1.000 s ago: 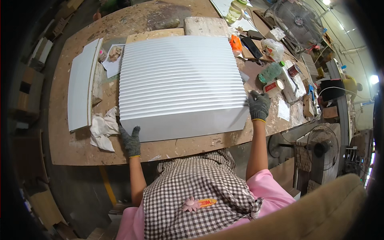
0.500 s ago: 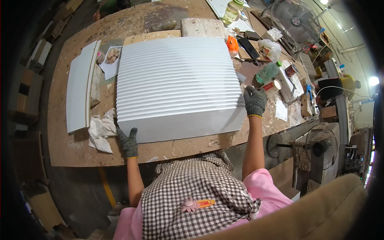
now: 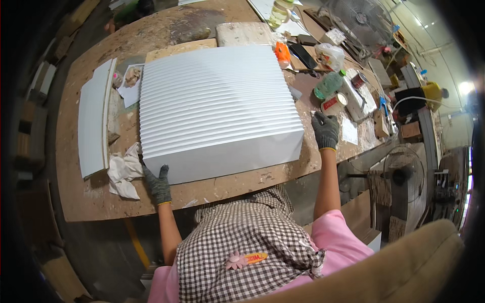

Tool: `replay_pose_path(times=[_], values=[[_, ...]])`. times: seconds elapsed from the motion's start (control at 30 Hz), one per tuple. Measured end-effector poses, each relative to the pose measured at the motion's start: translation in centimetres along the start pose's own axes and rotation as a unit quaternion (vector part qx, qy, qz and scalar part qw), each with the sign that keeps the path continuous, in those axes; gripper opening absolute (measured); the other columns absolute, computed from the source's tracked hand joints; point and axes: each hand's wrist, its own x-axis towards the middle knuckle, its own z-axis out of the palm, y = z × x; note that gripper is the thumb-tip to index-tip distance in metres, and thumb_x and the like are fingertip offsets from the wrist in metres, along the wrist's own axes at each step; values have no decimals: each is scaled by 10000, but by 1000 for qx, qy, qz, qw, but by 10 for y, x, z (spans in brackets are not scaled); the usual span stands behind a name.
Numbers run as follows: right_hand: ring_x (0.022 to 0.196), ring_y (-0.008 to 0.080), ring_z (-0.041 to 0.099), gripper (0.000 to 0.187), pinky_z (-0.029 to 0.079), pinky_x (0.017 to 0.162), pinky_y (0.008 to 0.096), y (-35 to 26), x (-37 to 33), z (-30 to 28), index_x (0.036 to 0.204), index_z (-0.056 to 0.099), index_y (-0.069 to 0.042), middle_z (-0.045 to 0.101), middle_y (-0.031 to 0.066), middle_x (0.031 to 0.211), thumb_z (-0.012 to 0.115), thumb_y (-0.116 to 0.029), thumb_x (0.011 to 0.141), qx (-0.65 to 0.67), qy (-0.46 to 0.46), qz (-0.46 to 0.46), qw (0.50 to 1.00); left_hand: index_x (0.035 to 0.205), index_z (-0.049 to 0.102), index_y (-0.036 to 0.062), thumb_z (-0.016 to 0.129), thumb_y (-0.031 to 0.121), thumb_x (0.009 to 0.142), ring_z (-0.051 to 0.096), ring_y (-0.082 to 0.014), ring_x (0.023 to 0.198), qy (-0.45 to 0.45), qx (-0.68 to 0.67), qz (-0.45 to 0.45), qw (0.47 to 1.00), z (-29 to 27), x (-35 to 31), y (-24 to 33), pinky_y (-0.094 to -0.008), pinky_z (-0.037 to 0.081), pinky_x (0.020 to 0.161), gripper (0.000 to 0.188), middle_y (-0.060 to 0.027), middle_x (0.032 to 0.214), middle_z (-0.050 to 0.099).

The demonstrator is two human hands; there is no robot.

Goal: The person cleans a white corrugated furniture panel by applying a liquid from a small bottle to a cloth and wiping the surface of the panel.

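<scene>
A large white box-like piece (image 3: 217,101) with a ridged top and a smooth front face lies on the worktable (image 3: 222,189). My left hand (image 3: 159,187), in a grey glove, grips its near left corner, with the thumb up against the front face and the fingers along the side. Just right of the piece, apart from it, my gloved right hand (image 3: 326,132) is held over the table with curled fingers. A small whitish spot shows at those fingertips; whether it is something held is unclear.
A crumpled white cloth (image 3: 124,174) and long white panels (image 3: 94,121) lie left. To the right are a red-and-white cup (image 3: 334,103), a green bottle (image 3: 329,85), a dark can (image 3: 358,80), a paper sheet (image 3: 349,131) and a phone (image 3: 303,55). A fan (image 3: 361,20) stands behind.
My right hand has moved away from the right edge of the white piece, leaving a gap. My left hand stays at the near left corner. The whole view has shifted slightly.
</scene>
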Motion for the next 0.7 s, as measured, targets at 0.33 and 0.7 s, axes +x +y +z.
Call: replay_pose_path(times=[0.33,0.7], values=[[836,384,609,176,506,711,521,-295,-61,26,1007,626,-62,609,239,887,612,-202,901,124,-146,-193,962,1542,275,-19,852,235,805,460,-301,1351,0,31,-48,998,2,-7,20,-407,382,1130,970,-202,1499,442],[1059,263,590,277,451,926,439,-182,11,-14,1095,664,-215,651,61,1002,686,-137,829,128,-117,-379,909,1536,261,-55,862,293,791,423,-318,1387,18,51,-43,998,-2,-10,11,-405,342,1161,1018,-229,1524,405]])
